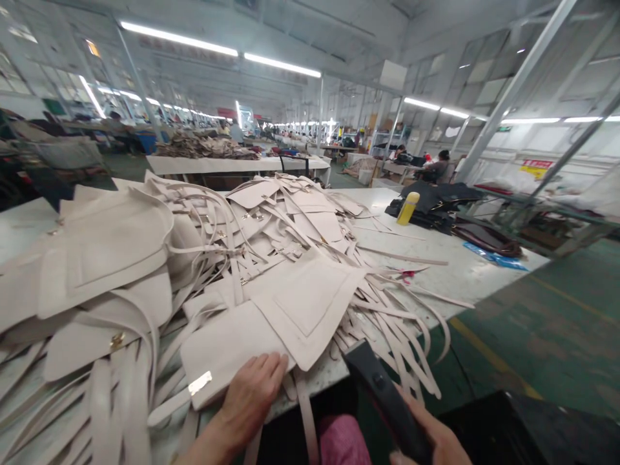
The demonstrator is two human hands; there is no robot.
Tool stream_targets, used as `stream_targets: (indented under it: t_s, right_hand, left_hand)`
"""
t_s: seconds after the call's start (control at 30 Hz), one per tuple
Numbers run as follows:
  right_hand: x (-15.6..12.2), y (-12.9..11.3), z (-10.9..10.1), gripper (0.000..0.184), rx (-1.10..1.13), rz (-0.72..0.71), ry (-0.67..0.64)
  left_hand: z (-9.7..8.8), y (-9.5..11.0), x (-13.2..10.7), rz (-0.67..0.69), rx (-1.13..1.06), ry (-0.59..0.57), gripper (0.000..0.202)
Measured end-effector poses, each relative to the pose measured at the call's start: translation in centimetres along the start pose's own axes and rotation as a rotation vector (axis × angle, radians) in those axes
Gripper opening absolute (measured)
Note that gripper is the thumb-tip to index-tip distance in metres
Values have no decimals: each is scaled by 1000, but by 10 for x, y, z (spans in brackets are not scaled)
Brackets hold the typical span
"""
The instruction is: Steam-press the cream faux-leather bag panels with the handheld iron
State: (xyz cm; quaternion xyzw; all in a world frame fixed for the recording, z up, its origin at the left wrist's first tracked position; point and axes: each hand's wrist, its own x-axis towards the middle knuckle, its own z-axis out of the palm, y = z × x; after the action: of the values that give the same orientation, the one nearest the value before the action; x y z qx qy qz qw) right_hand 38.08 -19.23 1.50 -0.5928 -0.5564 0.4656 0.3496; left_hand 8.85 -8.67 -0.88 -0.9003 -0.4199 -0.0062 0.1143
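Note:
My left hand [252, 394] lies flat, fingers together, on a cream leather bag piece [227, 352] with a small gold plate [200, 383], at the near edge of the table. Over that piece rests a cream flap [310, 307] with a stitched rectangle. My right hand [429, 436] grips a long black tool [382, 394] that points up toward the table edge. A big heap of cream bag parts and straps [232, 239] covers the table behind.
The white table [465, 271] carries loose cream straps hanging over its edge, a yellow bottle [407, 208] and dark bags [436, 200] at the far right. A green floor lies to the right. Other tables and seated people are far behind.

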Motion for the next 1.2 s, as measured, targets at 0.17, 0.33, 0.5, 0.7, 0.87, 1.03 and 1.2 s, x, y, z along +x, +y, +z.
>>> stream_targets:
  t_s: [0.17,0.33,0.5,0.7,0.87,1.03,1.2]
  right_hand:
    - [28,-38,27,67,33,-21,-253]
    - [53,-47,47,51,90,64,-355]
    - [106,-51,65,37,180,123,-369]
    - [122,-69,50,37,129,58,-229]
    - [78,-63,25,50,71,191,-440]
    - [89,-60,46,42,17,147,-473]
    - [106,-68,55,52,-19,85,-429]
  left_hand:
    - [-4,6,-4,-71,-37,-47,36]
    - [-3,13,-2,-138,-77,-118,30]
    - [-5,14,-3,-133,-108,-149,23]
    - [-3,14,-7,-148,-115,-104,25]
    - [2,16,-11,-145,-131,-98,25]
    - [4,14,-12,-133,-142,-103,24]
    - [-14,-5,-20,-186,-177,-204,24]
